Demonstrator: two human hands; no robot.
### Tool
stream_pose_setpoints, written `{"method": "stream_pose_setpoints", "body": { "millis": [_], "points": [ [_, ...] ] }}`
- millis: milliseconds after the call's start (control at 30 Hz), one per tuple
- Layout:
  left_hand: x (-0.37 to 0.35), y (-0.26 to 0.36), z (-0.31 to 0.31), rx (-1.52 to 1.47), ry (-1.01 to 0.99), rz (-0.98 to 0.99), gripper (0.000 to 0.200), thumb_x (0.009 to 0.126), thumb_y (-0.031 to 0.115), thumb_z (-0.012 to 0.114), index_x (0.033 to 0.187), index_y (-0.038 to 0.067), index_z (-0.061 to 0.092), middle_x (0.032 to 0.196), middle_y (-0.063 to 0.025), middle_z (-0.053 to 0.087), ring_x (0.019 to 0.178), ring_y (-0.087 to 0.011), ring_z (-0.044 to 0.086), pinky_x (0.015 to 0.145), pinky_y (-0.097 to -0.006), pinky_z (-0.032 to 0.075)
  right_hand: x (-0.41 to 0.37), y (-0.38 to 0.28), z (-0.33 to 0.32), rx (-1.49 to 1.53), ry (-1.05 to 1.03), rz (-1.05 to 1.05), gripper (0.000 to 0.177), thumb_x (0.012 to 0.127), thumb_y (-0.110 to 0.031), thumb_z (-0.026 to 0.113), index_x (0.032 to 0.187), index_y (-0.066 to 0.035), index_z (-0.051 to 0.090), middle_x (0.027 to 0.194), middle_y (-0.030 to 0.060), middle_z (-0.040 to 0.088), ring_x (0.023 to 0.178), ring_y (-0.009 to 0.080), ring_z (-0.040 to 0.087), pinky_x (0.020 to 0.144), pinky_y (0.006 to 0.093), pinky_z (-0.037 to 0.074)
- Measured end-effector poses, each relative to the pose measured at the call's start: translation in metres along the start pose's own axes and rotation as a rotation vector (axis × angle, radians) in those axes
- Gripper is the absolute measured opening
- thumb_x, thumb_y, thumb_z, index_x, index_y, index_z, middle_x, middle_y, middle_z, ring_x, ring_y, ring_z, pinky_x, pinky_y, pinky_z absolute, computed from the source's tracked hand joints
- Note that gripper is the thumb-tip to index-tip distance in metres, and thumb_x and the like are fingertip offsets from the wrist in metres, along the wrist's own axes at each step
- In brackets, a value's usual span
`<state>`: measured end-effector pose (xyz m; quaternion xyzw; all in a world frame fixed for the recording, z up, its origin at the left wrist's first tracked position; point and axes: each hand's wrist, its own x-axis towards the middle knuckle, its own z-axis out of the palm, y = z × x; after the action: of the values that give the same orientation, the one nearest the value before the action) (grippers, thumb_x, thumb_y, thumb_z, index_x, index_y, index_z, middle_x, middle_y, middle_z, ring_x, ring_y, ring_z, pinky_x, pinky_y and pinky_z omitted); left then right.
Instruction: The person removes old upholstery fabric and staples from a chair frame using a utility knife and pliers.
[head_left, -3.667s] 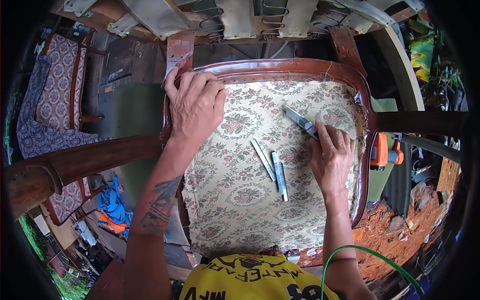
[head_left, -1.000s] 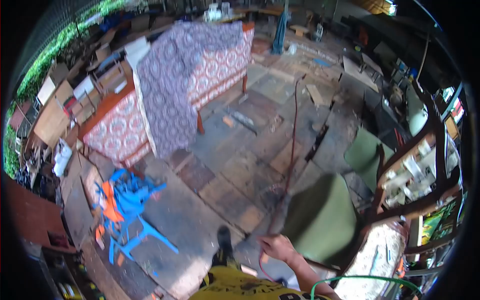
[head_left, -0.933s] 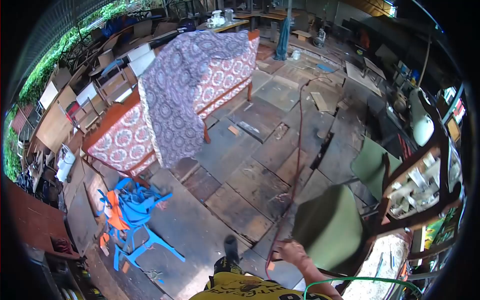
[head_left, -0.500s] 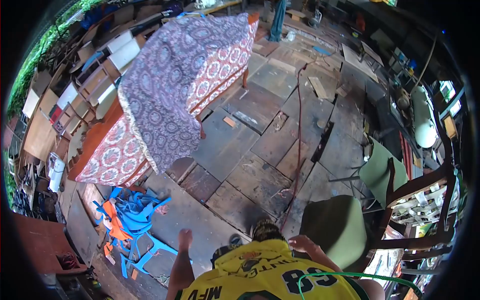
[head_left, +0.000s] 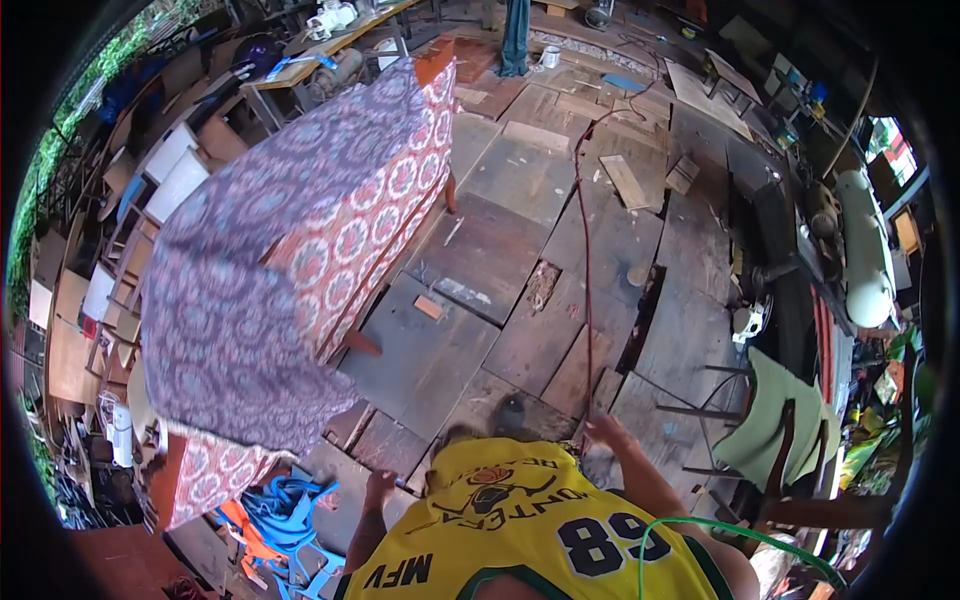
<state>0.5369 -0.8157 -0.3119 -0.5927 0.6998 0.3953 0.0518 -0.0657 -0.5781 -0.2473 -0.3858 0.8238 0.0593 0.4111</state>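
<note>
My right hand [head_left: 606, 432] is low, just past the shoulder of my yellow jersey [head_left: 520, 530]. It sits where a thin red cord [head_left: 585, 260] ends, and the cord runs away from it across the plank floor toward the back. The fingers look closed on the cord. My left hand [head_left: 380, 487] hangs beside the jersey over the floor boards. It is small in view, so its fingers are unclear. My dark shoe [head_left: 510, 412] shows just ahead of the jersey.
A sofa [head_left: 385, 205] in red-and-white fabric, draped with a purple patterned cloth [head_left: 240, 300], stands at left. An overturned blue plastic chair [head_left: 290, 510] lies at lower left. A green-cushioned chair [head_left: 780, 425] is at right. The floor has a dark gap [head_left: 640, 325]. A green cable [head_left: 740, 530] arcs by my shoulder.
I left the floral chair seat, where my hands rested by staple strips, and turned toward the open floor. Over the last second the view moved forward, and the sofa and cord have come closer.
</note>
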Motion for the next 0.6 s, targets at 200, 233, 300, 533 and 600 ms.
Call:
{"method": "stream_pose_setpoints", "body": {
  "millis": [200, 233, 300, 533, 600],
  "points": [
    [0.105, 0.076, 0.032, 0.719, -0.462, 0.379, 0.023, 0.087, 0.028, 0.066, 0.085, 0.008, 0.077, 0.094, -0.0222, 0.077, 0.094, -0.0380, 0.078, 0.080, -0.0482, 0.060, 0.083, -0.136, -0.256, 0.257, 0.265, -0.341, 0.040, 0.101, -0.036, 0.062, 0.128, -0.009, 0.075, 0.120, 0.0223, 0.076, 0.114, 0.0393, 0.073, 0.099, 0.0493, 0.058],
    [0.127, 0.094, 0.041, 0.568, -0.368, 0.186, 0.027, 0.084, 0.032, 0.068, 0.086, 0.006, 0.078, 0.092, -0.0230, 0.077, 0.095, -0.0421, 0.076, 0.080, -0.0491, 0.060, 0.104, -0.152, -0.291, 0.284, 0.260, -0.445, 0.038, 0.101, -0.032, 0.065, 0.130, -0.008, 0.075, 0.119, 0.0231, 0.076, 0.112, 0.0386, 0.075, 0.097, 0.0473, 0.059],
    [0.153, 0.190, -0.002, 0.057, -0.222, -0.144, 0.033, 0.083, 0.036, 0.071, 0.087, 0.004, 0.080, 0.092, -0.0238, 0.077, 0.095, -0.0450, 0.075, 0.081, -0.0509, 0.060, 0.146, -0.194, -0.378, 0.297, 0.216, -0.551, 0.036, 0.101, -0.027, 0.067, 0.130, -0.007, 0.074, 0.117, 0.0238, 0.076, 0.110, 0.0379, 0.076, 0.095, 0.0451, 0.059],
    [0.393, 0.343, -0.016, 0.080, -0.254, -0.068, 0.048, 0.090, 0.049, 0.070, 0.089, 0.002, 0.081, 0.097, -0.0277, 0.077, 0.097, -0.0446, 0.075, 0.084, -0.0549, 0.057, 0.326, -0.186, -0.543, 0.348, 0.613, -0.589, 0.030, 0.102, -0.025, 0.071, 0.126, -0.007, 0.076, 0.106, 0.0226, 0.078, 0.097, 0.0398, 0.076, 0.085, 0.0442, 0.060],
    [0.433, 0.418, -0.054, -0.055, -0.158, -0.144, 0.041, 0.090, 0.042, 0.070, 0.094, 0.002, 0.080, 0.107, -0.0295, 0.076, 0.107, -0.0432, 0.074, 0.091, -0.0524, 0.057, 0.381, -0.119, -0.537, 0.250, 0.488, -0.325, 0.031, 0.104, -0.034, 0.066, 0.113, -0.006, 0.076, 0.099, 0.0237, 0.075, 0.092, 0.0450, 0.073, 0.080, 0.0497, 0.057]
  ]
}}
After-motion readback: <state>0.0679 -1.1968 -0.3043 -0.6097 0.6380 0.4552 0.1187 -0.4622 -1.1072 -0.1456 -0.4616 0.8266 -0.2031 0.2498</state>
